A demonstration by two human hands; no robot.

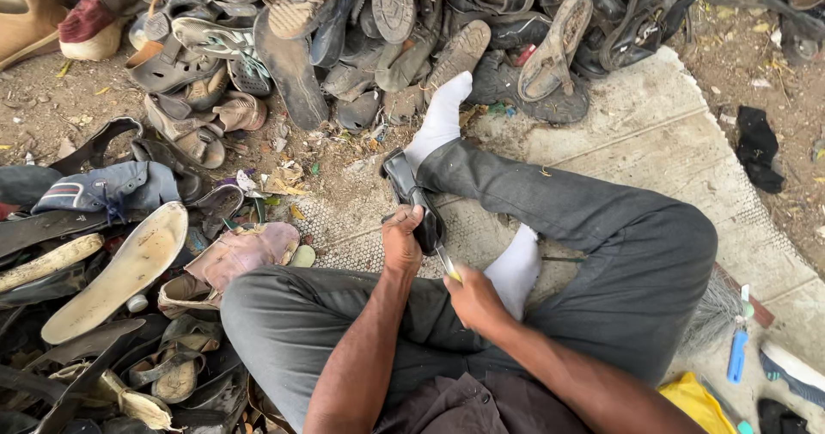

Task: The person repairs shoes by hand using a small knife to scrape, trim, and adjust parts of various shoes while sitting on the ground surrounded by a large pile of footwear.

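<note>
I sit cross-legged on a mat, in grey trousers and white socks. My left hand (402, 238) grips a black shoe (411, 195) that lies along my shin, its toe pointing away from me. My right hand (473, 299) holds a small tool with a thin metal blade and yellowish handle (448, 265); the blade's tip touches the near end of the shoe. Both hands meet just in front of my white-socked foot (514, 268).
A big heap of worn shoes and sandals (361, 30) fills the far side. More soles, including a pale insole (120, 272), lie at my left. A blue-handled tool (737, 355) and yellow cloth (692, 400) rest at my right on the woven mat (653, 125).
</note>
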